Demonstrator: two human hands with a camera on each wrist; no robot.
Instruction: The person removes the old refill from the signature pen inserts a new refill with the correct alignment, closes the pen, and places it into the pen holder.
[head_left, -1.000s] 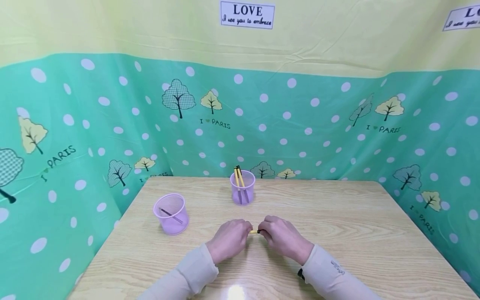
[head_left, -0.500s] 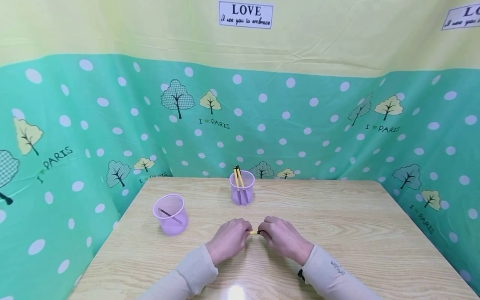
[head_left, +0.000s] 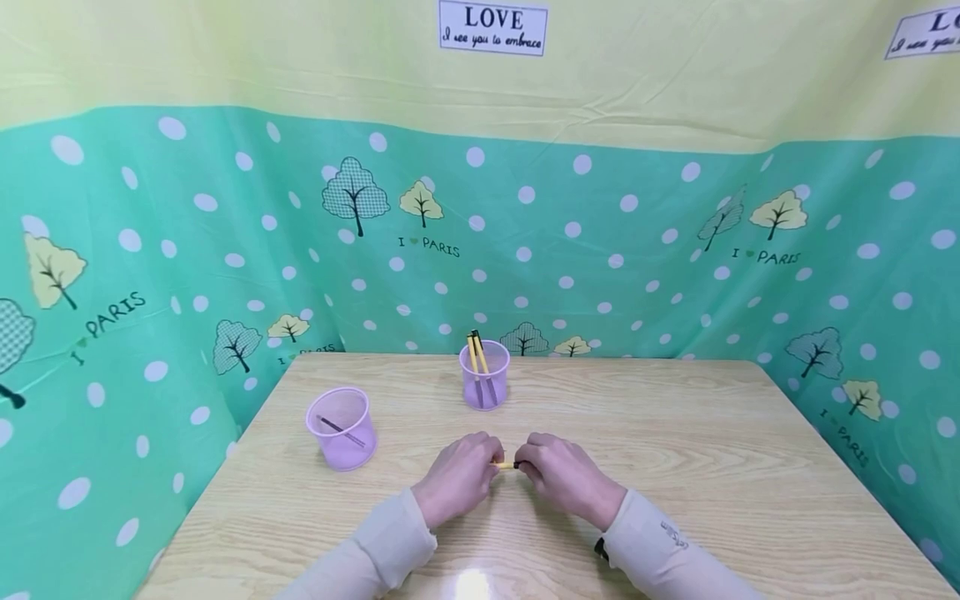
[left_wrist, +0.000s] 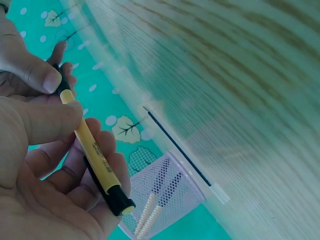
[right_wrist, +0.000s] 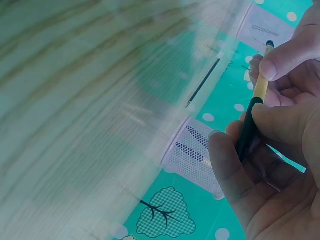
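Observation:
Between both hands, a yellow pen [head_left: 506,466] with black ends lies sideways low over the table. My left hand [head_left: 459,479] holds its yellow barrel, thumb on top and fingers beneath; the black clip end points out past the fingers in the left wrist view. My right hand [head_left: 567,481] pinches the pen's black front part [right_wrist: 248,127] between thumb and fingers. On the table just beyond the hands lies a thin dark pen refill [left_wrist: 179,150] with a clear end, mostly hidden by the hands in the head view.
A lilac mesh pen cup [head_left: 485,396] holding two yellow pens stands at the back middle of the wooden table [head_left: 675,433]. Farther left is a second lilac cup [head_left: 347,454] with one dark refill inside. A green patterned curtain [head_left: 570,250] surrounds the table's back and sides.
My left fingers have shifted slightly on the barrel, and a little more yellow shows between the hands. My right hand stays nearly still; the cups have not moved.

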